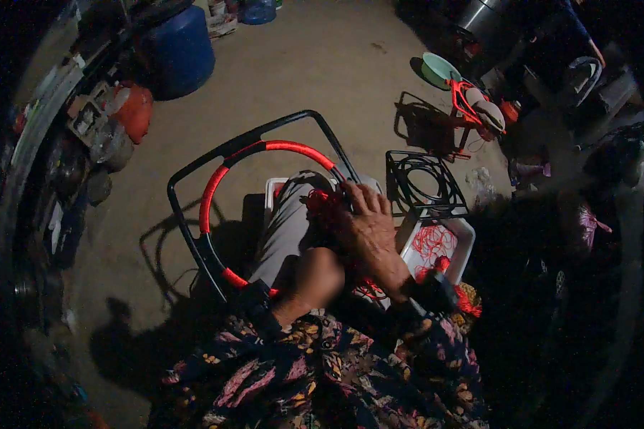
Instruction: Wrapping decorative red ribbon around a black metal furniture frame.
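Observation:
A black frame (248, 138) with rounded corners stands tilted over my lap. Joined inside it is a ring (206, 200), wrapped mostly in bright red cord with black gaps. My right hand (371, 223) lies back upward at the ring's right side, its fingers bent over the frame there. Loose red cord (322, 204) bunches on my grey-trousered leg beside those fingers; my palm is hidden. Closer to my body, my left hand (316, 279) is near the ring's lower edge. It is blurred, so its fingers and anything in them cannot be made out.
At my right, a white bin (465, 247) holds tangled red cord (433, 243). Another black frame (426, 182) rests at its far edge. Farther right are a red-wrapped frame (465, 107) and a green basin (440, 69). A blue barrel (180, 53) stands far left.

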### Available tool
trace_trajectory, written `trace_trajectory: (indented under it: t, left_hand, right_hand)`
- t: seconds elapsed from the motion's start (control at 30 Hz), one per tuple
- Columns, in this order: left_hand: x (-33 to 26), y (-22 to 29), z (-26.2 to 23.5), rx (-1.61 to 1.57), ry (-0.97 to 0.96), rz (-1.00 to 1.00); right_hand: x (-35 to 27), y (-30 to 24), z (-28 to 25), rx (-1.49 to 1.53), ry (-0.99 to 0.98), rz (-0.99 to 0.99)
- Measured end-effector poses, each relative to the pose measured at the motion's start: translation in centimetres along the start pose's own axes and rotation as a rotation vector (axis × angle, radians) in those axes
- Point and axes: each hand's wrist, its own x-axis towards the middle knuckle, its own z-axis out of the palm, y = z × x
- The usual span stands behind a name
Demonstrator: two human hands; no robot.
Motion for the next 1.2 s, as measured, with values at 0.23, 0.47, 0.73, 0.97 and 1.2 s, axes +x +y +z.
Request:
trace_trajectory:
  t: [0.23, 0.47, 0.73, 0.97, 1.2]
  left_hand:
    - [0.4, 0.8, -1.3, 0.056, -0.090, -0.005]
    - [0.6, 0.9, 0.0, -0.040, 0.002, 0.310]
    - [1.8, -1.0, -1.5, -0.371, -0.114, -0.106]
    - [2.0, -0.5, -1.9, -0.564, -0.155, -0.287]
    - [2.5, -0.4, -1.9, -0.648, -0.219, -0.335]
  right_hand:
    - [0.7, -0.7, 2.2, 0.000, 0.027, -0.033]
    - [2.0, -2.3, -3.2, 1.404, -0.154, 0.225]
    - [-13.1, 7.5, -11.0, 1.699, 0.220, 1.089]
    - [-29.7, 9.7, -8.5, 1.479, 0.405, 1.406]
    - [-30.4, 9.9, -4.1, 1.097, 0.426, 1.406]
